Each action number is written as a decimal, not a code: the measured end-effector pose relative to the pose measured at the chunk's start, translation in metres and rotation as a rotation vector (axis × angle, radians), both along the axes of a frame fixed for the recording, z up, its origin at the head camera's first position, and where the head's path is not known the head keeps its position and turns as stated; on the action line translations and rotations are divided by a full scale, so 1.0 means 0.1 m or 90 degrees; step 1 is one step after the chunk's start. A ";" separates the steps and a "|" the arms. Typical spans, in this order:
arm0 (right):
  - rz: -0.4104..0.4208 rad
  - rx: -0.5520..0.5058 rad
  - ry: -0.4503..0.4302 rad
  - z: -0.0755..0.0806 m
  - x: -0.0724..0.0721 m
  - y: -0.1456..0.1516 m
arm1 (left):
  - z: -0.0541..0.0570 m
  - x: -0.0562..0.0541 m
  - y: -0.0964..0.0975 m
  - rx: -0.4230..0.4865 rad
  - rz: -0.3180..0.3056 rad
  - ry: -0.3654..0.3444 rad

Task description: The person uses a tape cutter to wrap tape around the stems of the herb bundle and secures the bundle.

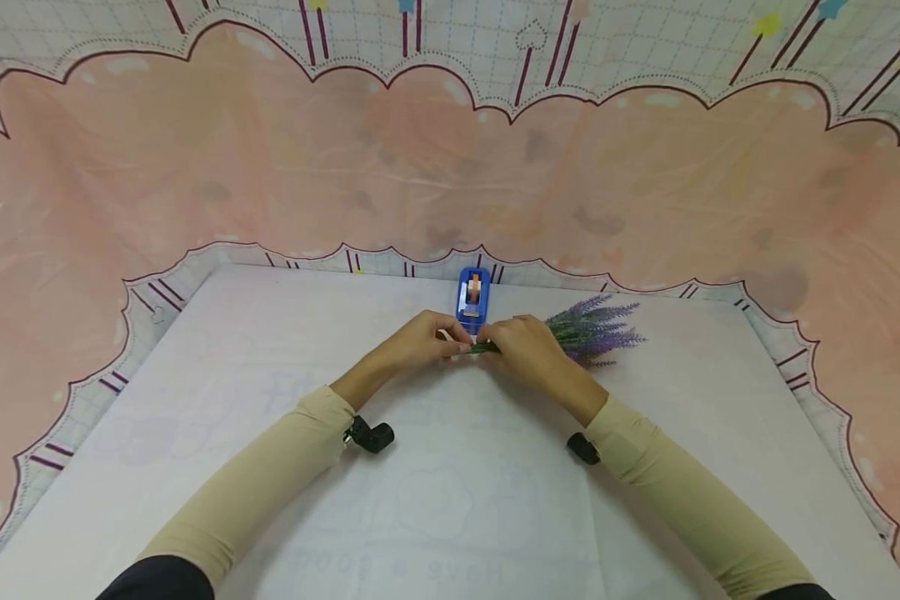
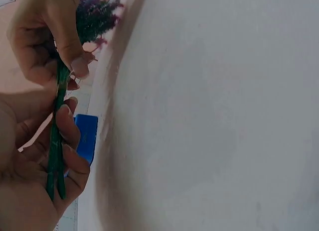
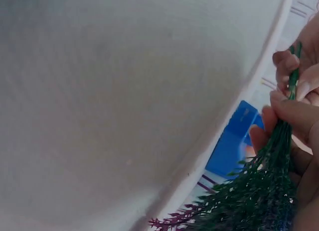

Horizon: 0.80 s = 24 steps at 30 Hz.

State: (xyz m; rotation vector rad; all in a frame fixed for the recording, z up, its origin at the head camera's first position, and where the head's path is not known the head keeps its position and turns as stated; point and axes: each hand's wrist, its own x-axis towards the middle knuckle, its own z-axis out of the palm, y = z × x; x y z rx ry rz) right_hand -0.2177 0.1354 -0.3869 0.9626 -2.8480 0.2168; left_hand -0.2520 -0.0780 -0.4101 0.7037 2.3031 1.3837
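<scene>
A bunch of lavender (image 1: 598, 329) with purple flower heads and green stems lies sideways between the hands, its flowers pointing right. My right hand (image 1: 528, 350) pinches the stems below the flowers. Lower down, the curled fingers of my left hand (image 1: 429, 337) hold the stem ends. In the left wrist view, the green stems (image 2: 55, 141) run across the left palm, and their cut ends show. A lighter spot shows on the stems between the hands; what it is I cannot tell. Just beyond the fingers stands a blue tape dispenser (image 1: 472, 321) holding a roll.
A white-covered table (image 1: 330, 500) spreads under both arms. Behind it and at its sides hangs a peach cloth (image 1: 435, 183) with a scalloped, checked border. Small dark cameras (image 1: 373, 437) are strapped at the wrists.
</scene>
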 end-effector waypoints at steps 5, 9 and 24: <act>-0.001 0.018 -0.004 0.01 -0.01 0.01 | -0.01 -0.02 -0.03 -0.009 -0.003 0.010; 0.006 0.028 0.006 0.01 -0.02 0.02 | -0.02 -0.02 -0.04 -0.008 -0.009 0.026; -0.036 -0.021 -0.008 0.01 -0.06 0.01 | 0.00 -0.02 -0.03 -0.011 0.001 0.069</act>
